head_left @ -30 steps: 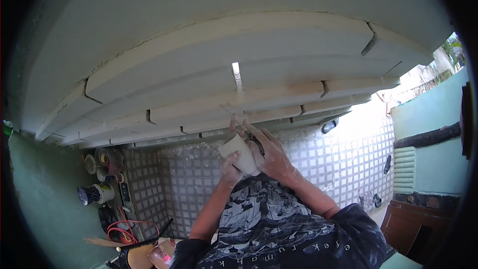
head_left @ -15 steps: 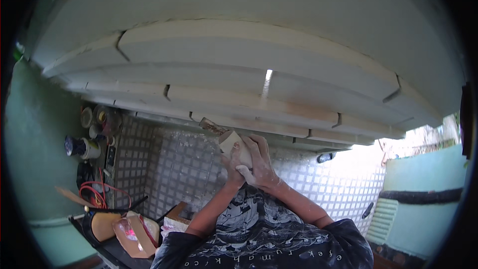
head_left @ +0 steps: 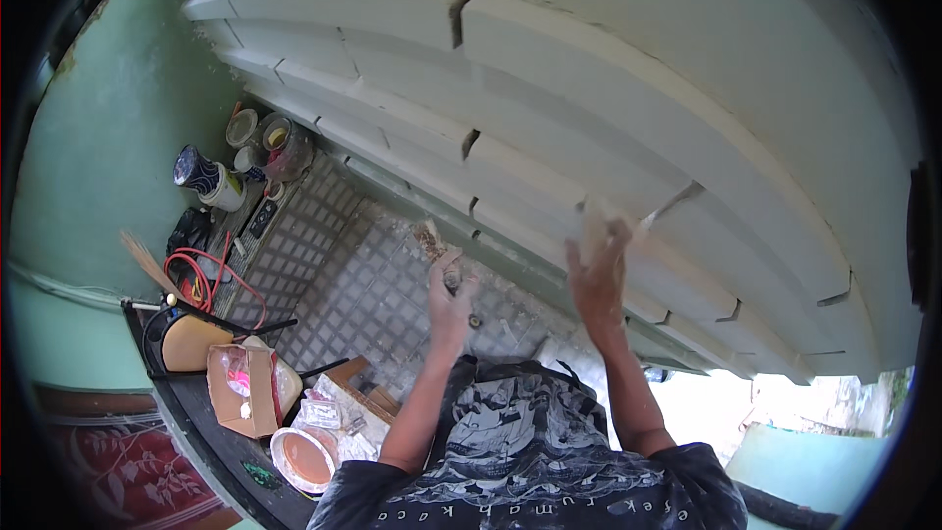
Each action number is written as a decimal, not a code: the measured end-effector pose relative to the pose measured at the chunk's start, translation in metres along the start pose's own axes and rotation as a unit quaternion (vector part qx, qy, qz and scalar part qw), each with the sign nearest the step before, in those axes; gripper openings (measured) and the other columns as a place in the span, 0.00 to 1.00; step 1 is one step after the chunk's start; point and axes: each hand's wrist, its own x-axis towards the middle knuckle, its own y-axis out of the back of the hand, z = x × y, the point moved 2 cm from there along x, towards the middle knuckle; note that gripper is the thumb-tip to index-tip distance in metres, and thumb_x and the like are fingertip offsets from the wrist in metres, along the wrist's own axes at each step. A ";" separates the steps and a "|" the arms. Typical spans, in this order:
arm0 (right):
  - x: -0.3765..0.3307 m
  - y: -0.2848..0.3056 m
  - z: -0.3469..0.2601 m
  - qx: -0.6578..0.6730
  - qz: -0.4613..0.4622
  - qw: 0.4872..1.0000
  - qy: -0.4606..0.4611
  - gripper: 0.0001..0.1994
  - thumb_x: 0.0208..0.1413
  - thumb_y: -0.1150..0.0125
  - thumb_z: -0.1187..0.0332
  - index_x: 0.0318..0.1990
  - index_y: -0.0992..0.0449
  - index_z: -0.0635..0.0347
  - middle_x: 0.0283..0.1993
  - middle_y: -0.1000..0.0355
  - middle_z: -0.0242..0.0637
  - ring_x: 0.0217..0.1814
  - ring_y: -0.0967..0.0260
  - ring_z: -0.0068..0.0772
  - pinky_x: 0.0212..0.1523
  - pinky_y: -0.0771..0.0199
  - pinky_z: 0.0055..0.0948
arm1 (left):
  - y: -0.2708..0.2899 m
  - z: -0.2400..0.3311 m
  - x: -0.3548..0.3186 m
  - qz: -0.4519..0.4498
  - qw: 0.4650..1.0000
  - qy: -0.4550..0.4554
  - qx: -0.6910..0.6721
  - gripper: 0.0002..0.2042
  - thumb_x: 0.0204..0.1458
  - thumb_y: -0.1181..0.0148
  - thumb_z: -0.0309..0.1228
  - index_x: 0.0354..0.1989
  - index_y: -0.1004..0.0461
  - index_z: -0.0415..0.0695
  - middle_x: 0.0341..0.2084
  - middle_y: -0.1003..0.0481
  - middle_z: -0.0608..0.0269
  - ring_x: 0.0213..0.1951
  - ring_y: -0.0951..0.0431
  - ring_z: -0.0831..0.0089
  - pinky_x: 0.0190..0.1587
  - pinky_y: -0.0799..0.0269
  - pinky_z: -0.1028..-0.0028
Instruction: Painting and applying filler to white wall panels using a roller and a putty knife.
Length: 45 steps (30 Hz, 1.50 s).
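My left hand (head_left: 449, 309), coated in white dust, is closed round a putty knife whose stained brown-and-white blade (head_left: 429, 241) points up and away from me. Its handle is mostly hidden by the fingers. On the right, my raised right hand (head_left: 601, 275) is blurred by motion. Its fingers hold a pale block-like piece (head_left: 595, 218) against or very close to the white ledged wall panel (head_left: 549, 198); contact cannot be made out. A dark gap runs through the ledge just right of that hand.
At left, pots and a white bucket (head_left: 224, 191) stand near a red hose (head_left: 201, 280). A black table (head_left: 196, 412) holds an open cardboard box (head_left: 245, 393), a pinkish bowl (head_left: 302, 459) and plastic packets. Dust and crumbs lie on the tiled floor (head_left: 358, 285).
My hands, together at the pale piece before, have parted. The right one has risen toward the wall with it; the left keeps the putty knife. The view has turned, showing more of the table.
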 end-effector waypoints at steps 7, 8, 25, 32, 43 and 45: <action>0.032 -0.055 -0.047 -0.124 -0.222 0.967 -0.015 0.29 0.49 0.34 0.67 0.59 0.38 0.56 0.54 0.38 0.50 0.48 0.31 0.57 0.46 0.28 0.48 | 0.107 -0.056 -0.009 0.073 0.993 0.077 -0.059 0.28 0.53 0.47 0.18 0.62 0.45 0.47 0.45 0.32 0.57 0.40 0.27 0.72 0.39 0.29 0.76; 0.033 -0.063 -0.058 0.030 -0.332 0.943 0.006 0.29 0.49 0.34 0.66 0.59 0.37 0.55 0.54 0.37 0.48 0.49 0.31 0.57 0.46 0.28 0.48 | 0.116 -0.058 -0.013 0.100 0.981 0.116 -0.117 0.29 0.54 0.46 0.19 0.63 0.48 0.49 0.44 0.31 0.58 0.38 0.26 0.70 0.37 0.28 0.74; 0.007 -0.116 -0.126 0.176 -0.379 0.907 -0.046 0.27 0.37 0.23 0.60 0.47 0.21 0.60 0.45 0.26 0.41 0.47 0.28 0.39 0.51 0.30 0.34 | 0.151 0.026 -0.002 0.005 0.996 0.062 -0.063 0.20 0.62 0.49 0.45 0.56 0.31 0.45 0.26 0.32 0.69 0.20 0.34 0.83 0.22 0.36 0.81; -0.008 -0.142 -0.150 0.141 -0.342 0.928 0.040 0.26 0.40 0.28 0.56 0.48 0.22 0.57 0.48 0.28 0.44 0.50 0.29 0.45 0.53 0.31 0.40 | 0.141 0.042 0.018 -0.010 0.974 0.096 -0.205 0.32 0.64 0.71 0.58 0.62 0.39 0.45 0.33 0.28 0.68 0.25 0.30 0.82 0.24 0.33 0.80; 0.025 -0.219 -0.160 0.178 -0.293 0.939 0.009 0.24 0.40 0.29 0.64 0.48 0.25 0.59 0.49 0.29 0.43 0.52 0.29 0.47 0.53 0.30 0.37 | 0.155 0.080 0.083 0.061 0.988 -0.010 0.139 0.27 0.63 0.54 0.49 0.63 0.38 0.41 0.58 0.38 0.54 0.59 0.36 0.66 0.61 0.43 0.71; 0.041 -0.230 -0.161 0.188 -0.331 0.925 0.018 0.23 0.42 0.30 0.64 0.49 0.25 0.59 0.51 0.30 0.44 0.53 0.30 0.46 0.54 0.30 0.37 | 0.164 0.076 0.101 0.068 0.979 -0.056 0.182 0.27 0.63 0.52 0.48 0.63 0.39 0.41 0.57 0.38 0.54 0.55 0.34 0.66 0.59 0.40 0.72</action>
